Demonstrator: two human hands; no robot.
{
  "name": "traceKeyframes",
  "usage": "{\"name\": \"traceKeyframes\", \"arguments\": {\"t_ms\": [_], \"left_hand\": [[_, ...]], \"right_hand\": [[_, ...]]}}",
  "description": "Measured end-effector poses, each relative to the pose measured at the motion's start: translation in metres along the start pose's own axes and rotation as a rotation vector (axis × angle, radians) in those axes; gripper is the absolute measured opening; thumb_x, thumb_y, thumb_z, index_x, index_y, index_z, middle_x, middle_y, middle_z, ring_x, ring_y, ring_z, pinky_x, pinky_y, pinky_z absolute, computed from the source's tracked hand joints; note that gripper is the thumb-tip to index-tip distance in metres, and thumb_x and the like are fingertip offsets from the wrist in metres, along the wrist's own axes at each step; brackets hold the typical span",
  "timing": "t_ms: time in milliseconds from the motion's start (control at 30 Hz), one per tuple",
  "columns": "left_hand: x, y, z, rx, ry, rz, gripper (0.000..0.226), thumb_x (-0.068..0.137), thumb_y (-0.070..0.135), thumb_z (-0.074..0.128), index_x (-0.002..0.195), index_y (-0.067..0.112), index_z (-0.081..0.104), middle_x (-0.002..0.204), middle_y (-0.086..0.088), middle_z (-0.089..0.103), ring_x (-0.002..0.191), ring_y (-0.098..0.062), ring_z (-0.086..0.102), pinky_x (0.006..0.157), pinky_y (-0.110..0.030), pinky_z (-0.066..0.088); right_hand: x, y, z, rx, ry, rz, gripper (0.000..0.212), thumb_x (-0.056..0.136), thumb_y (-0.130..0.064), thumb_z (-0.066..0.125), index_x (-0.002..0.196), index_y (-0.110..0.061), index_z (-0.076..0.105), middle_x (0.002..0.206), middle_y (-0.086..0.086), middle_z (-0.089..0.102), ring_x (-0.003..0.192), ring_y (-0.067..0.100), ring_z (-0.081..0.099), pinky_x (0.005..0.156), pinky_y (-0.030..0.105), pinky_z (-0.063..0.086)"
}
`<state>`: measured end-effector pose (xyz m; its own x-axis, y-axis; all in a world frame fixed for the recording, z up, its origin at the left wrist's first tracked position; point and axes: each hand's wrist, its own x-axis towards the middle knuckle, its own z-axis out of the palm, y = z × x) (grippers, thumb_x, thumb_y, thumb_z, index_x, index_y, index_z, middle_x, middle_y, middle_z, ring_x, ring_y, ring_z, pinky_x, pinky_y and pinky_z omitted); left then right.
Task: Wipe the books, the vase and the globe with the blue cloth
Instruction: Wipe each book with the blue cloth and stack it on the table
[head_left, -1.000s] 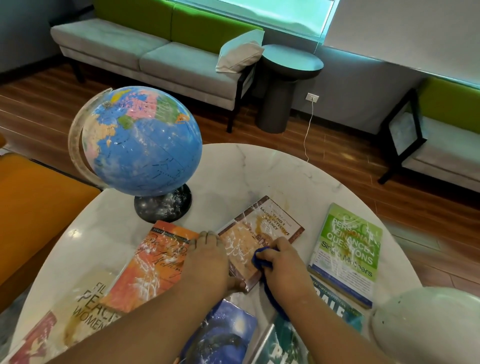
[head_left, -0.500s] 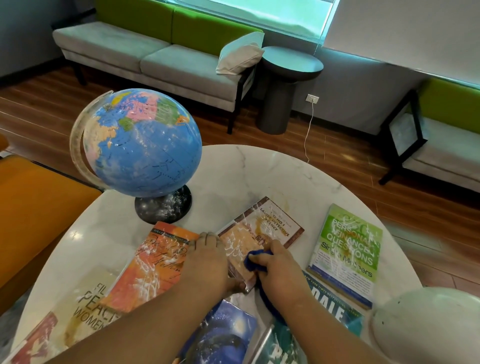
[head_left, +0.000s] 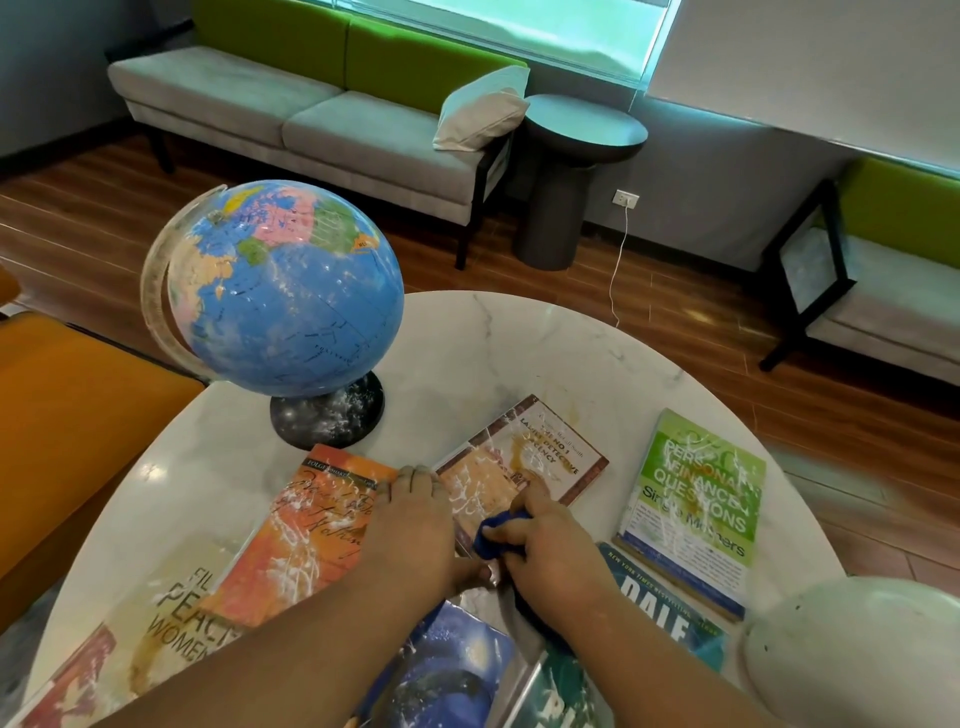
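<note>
- The right grip (head_left: 550, 551) is closed around the blue cloth (head_left: 496, 535). The cloth is bunched up and pressed down on the brown book (head_left: 524, 462). A tight bunch likely rubs harder.
- The left grip (head_left: 410, 525) holds nothing. It rests just left of the cloth, where the brown book meets the orange book (head_left: 306, 525). This likely stops the book from sliding while it is rubbed.
- White splashes and a yellow stain show on the brown book just past the cloth, so it does not look clean yet.
- The globe (head_left: 291, 291) stands well past the left grip and has white marks on it.
- The vase (head_left: 852, 649) sits well to the right of the right grip, at the table (head_left: 519, 353) edge. Both look unwiped.
</note>
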<state>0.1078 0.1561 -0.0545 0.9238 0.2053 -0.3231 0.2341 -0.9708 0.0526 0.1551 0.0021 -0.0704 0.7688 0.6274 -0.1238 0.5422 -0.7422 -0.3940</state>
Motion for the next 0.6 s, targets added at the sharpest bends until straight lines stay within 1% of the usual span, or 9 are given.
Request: {"name": "traceKeyframes", "arguments": {"t_ms": [67,100,133,233,300,367,500,533,600], "left_hand": [[0.000,0.001,-0.001,0.000,-0.008,0.003,0.123,0.066,0.084,0.052,0.151,0.006,0.009,0.157,-0.012,0.013,0.145,-0.030,0.011,0.119,-0.046,0.011],[0.000,0.001,-0.001,0.000,-0.013,0.003,0.123,0.066,0.084,0.052,0.151,0.006,0.008,0.157,-0.012,0.013,0.145,-0.029,0.011,0.119,-0.046,0.011],[0.000,0.002,-0.001,-0.001,-0.014,0.000,0.123,0.066,0.084,0.051,0.151,0.006,0.008,0.157,-0.012,0.012,0.145,-0.029,0.011,0.119,-0.046,0.011],[0.001,0.001,0.001,-0.001,0.002,-0.005,0.119,0.069,0.081,0.052,0.150,0.005,0.011,0.156,-0.014,0.014,0.145,-0.030,0.012,0.119,-0.047,0.012],[0.001,0.001,0.001,0.005,0.002,0.000,0.120,0.068,0.082,0.052,0.150,0.005,0.010,0.156,-0.015,0.013,0.145,-0.030,0.011,0.119,-0.047,0.012],[0.000,0.002,0.001,0.006,0.002,0.004,0.120,0.068,0.082,0.052,0.150,0.005,0.010,0.157,-0.015,0.013,0.145,-0.030,0.011,0.119,-0.047,0.012],[0.001,0.001,0.001,-0.009,-0.001,0.000,0.119,0.068,0.081,0.053,0.150,0.006,0.010,0.157,-0.013,0.012,0.145,-0.029,0.010,0.119,-0.047,0.011],[0.001,0.001,0.001,-0.008,-0.005,0.000,0.121,0.067,0.082,0.052,0.150,0.006,0.010,0.157,-0.013,0.012,0.145,-0.029,0.010,0.119,-0.047,0.010],[0.001,0.002,0.001,0.006,-0.008,0.000,0.124,0.066,0.085,0.050,0.150,0.005,0.009,0.157,-0.013,0.012,0.145,-0.030,0.010,0.119,-0.048,0.011]], "right_hand": [[0.004,0.003,-0.001,0.004,0.059,0.109,0.031,0.089,-0.025,0.060,0.120,-0.026,0.063,0.115,-0.004,0.044,0.104,0.016,0.047,0.082,0.020,0.039],[0.004,0.001,-0.001,0.003,0.065,0.124,0.031,0.088,-0.024,0.060,0.120,-0.026,0.062,0.114,-0.004,0.043,0.103,0.015,0.047,0.080,0.019,0.038],[0.003,-0.003,-0.001,-0.013,0.035,0.088,0.031,0.089,-0.025,0.060,0.119,-0.026,0.063,0.115,-0.005,0.042,0.105,0.015,0.045,0.081,0.019,0.037],[-0.002,-0.010,0.000,-0.013,-0.038,-0.066,0.032,0.092,-0.026,0.057,0.123,-0.032,0.063,0.125,-0.006,0.039,0.112,0.017,0.040,0.093,0.024,0.038],[0.003,-0.009,-0.003,-0.015,-0.014,-0.020,0.032,0.093,-0.025,0.057,0.123,-0.033,0.063,0.127,-0.004,0.040,0.115,0.018,0.042,0.095,0.024,0.038],[0.006,-0.008,-0.003,-0.012,0.019,0.035,0.031,0.093,-0.024,0.057,0.122,-0.030,0.064,0.126,-0.003,0.041,0.113,0.019,0.043,0.093,0.024,0.039],[-0.002,-0.010,0.000,0.021,-0.041,-0.060,0.032,0.092,-0.027,0.058,0.123,-0.031,0.064,0.123,-0.004,0.041,0.110,0.017,0.042,0.093,0.022,0.038],[-0.001,-0.009,-0.001,0.036,-0.024,-0.041,0.031,0.092,-0.026,0.058,0.122,-0.032,0.064,0.122,-0.005,0.041,0.109,0.016,0.044,0.093,0.021,0.038],[0.006,-0.003,-0.003,0.047,0.060,0.080,0.029,0.092,-0.027,0.059,0.120,-0.029,0.065,0.120,-0.005,0.043,0.107,0.016,0.048,0.089,0.019,0.039]]}}
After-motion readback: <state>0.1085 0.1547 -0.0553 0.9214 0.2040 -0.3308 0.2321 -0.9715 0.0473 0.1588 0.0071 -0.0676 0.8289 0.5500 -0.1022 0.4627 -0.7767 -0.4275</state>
